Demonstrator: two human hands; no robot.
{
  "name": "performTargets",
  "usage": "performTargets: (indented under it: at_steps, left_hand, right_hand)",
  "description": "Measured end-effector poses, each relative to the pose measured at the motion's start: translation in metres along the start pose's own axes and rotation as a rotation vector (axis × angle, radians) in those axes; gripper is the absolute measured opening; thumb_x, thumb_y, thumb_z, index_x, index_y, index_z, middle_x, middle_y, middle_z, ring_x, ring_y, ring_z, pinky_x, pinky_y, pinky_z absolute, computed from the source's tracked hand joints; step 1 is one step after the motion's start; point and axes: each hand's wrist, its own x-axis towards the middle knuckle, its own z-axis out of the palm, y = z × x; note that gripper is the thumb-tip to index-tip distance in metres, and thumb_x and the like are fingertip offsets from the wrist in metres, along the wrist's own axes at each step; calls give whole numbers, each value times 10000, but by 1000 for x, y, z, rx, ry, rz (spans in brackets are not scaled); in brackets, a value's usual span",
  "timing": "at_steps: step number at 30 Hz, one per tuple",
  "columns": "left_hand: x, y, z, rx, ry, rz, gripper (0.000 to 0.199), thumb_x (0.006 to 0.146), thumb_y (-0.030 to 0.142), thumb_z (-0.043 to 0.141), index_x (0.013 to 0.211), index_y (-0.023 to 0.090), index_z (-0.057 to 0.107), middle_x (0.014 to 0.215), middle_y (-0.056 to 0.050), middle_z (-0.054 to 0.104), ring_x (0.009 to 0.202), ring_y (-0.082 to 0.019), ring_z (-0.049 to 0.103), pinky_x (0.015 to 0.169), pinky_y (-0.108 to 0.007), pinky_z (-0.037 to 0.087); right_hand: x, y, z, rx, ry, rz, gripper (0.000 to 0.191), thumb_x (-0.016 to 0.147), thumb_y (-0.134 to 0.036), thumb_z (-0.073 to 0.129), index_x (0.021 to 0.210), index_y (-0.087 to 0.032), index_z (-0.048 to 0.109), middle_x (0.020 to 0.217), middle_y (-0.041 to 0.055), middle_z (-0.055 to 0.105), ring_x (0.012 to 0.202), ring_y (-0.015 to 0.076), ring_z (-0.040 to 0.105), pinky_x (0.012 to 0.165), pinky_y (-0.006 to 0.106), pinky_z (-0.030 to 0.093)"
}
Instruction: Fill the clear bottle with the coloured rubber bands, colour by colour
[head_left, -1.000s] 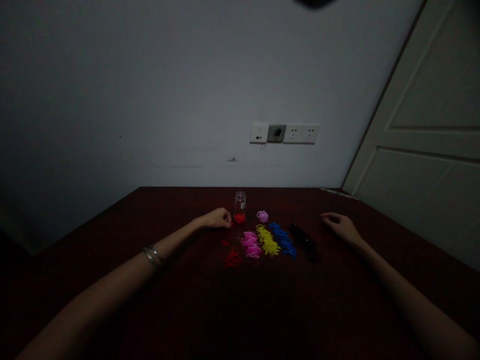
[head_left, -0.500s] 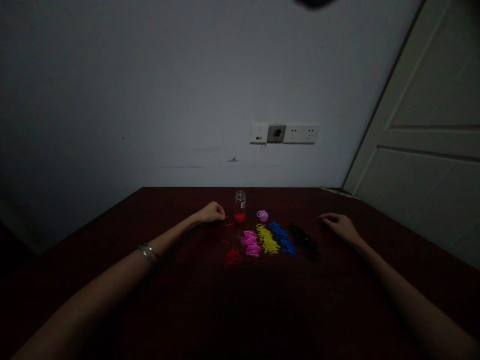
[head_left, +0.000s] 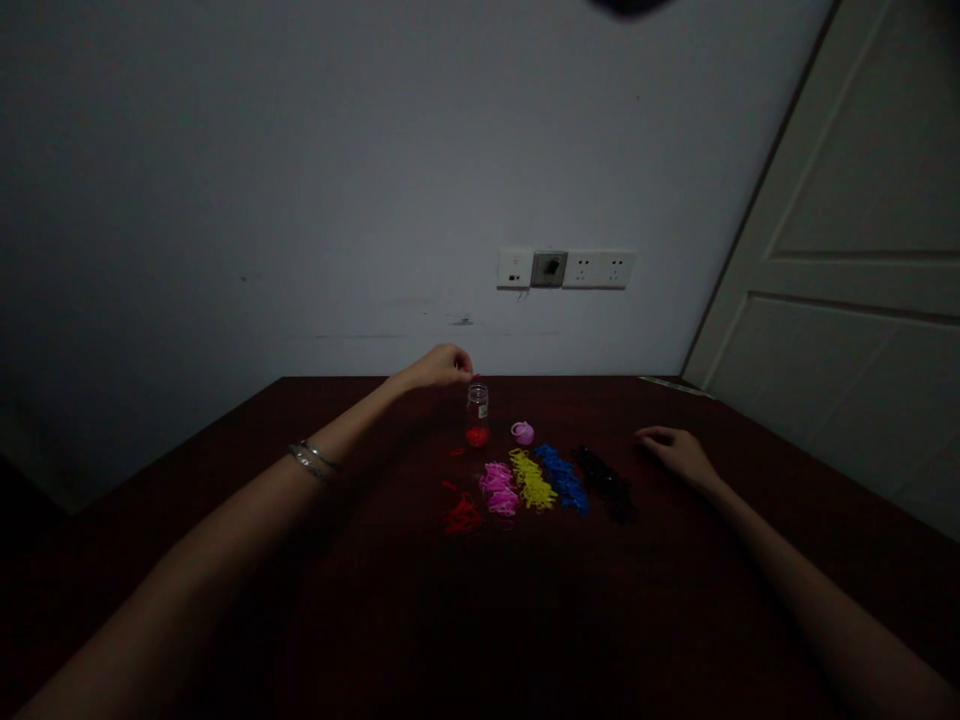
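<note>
My left hand [head_left: 448, 366] pinches a small red band [head_left: 475, 377] just above the mouth of a clear glass jar [head_left: 478, 405]. Red bands lie in the bottom of the jar. My right hand [head_left: 679, 455] rests on the table at the right, fingers loosely apart, holding nothing. Between the hands lie piles of bands: red [head_left: 463, 514], pink [head_left: 499, 489], yellow [head_left: 533, 481], blue [head_left: 562, 481] and black [head_left: 606, 483]. A light purple lid [head_left: 523, 433] sits right of the jar.
The dark red table [head_left: 360, 600] meets a pale wall [head_left: 337, 200] at its back edge. Sockets and a switch [head_left: 566, 269] are on the wall. A white door [head_left: 847, 300] stands at the right. One loose red band [head_left: 457, 452] lies near the jar.
My left hand has risen and moved right from the table beside the jar to above its mouth, with a red band in its fingers. My right hand has stayed in place.
</note>
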Motion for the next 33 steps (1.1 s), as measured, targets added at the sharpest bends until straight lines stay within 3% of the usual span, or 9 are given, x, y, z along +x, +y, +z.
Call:
performTargets:
  at_steps: [4, 10, 14, 18, 21, 24, 29, 33]
  left_hand:
    - [3, 2, 6, 57, -60, 23, 210, 620, 214, 559, 713, 65, 675, 599, -35, 594, 553, -97, 469, 539, -217, 316]
    - [3, -3, 4, -30, -27, 7, 236, 623, 241, 557, 719, 69, 688, 613, -36, 615, 561, -99, 478, 541, -211, 322]
    - [6, -33, 10, -124, 168, -114, 308, 666, 332, 536, 712, 66, 684, 551, -13, 571, 514, -86, 442, 505, -206, 300]
    - [3, -80, 39, -309, 317, -346, 353, 702, 382, 504, 712, 74, 674, 532, -14, 558, 490, -89, 442, 482, -204, 306]
    - [-6, -108, 66, -382, 378, -458, 316, 700, 362, 512, 674, 84, 659, 558, -26, 578, 522, -96, 470, 498, -198, 325]
    - [-14, -122, 87, -397, 427, -528, 350, 717, 389, 482, 696, 87, 657, 515, -13, 546, 484, -93, 438, 476, -201, 306]
    - [-17, -133, 100, -312, 401, -476, 385, 720, 431, 457, 700, 103, 657, 486, 3, 522, 482, -100, 437, 485, -205, 308]
    - [-17, -136, 102, -277, 370, -453, 380, 724, 424, 450, 702, 106, 657, 503, -2, 530, 496, -104, 449, 497, -206, 320]
  right_hand:
    - [-1, -3, -1, 3, -5, -2, 340, 672, -377, 499, 850, -162, 694, 907, 81, 696, 875, 253, 624, 806, 351, 451]
    - [0, -2, -2, 45, 1, 18, 342, 660, -379, 508, 843, -161, 696, 914, 83, 695, 891, 258, 619, 821, 362, 442]
    - [-1, 0, -5, 168, 60, 61, 348, 644, -391, 541, 851, -158, 694, 880, 78, 700, 843, 250, 628, 777, 348, 463]
    - [-4, -14, -5, 256, 108, 80, 362, 649, -394, 549, 875, -147, 686, 802, 81, 700, 726, 230, 635, 671, 328, 484]
    - [-10, -44, 1, 231, 129, 0, 329, 663, -385, 543, 846, -152, 685, 858, 90, 694, 788, 234, 629, 727, 339, 473]
    - [-22, -89, 11, 225, 77, -139, 306, 708, -361, 514, 876, -161, 673, 899, 80, 680, 848, 220, 613, 784, 339, 457]
    - [-51, -169, 16, 324, -166, -416, 251, 776, -307, 495, 901, -167, 661, 888, 56, 656, 800, 172, 593, 727, 299, 452]
    - [-69, -216, 19, 289, -417, -622, 212, 772, -251, 531, 918, -169, 661, 861, 48, 641, 772, 149, 575, 714, 284, 445]
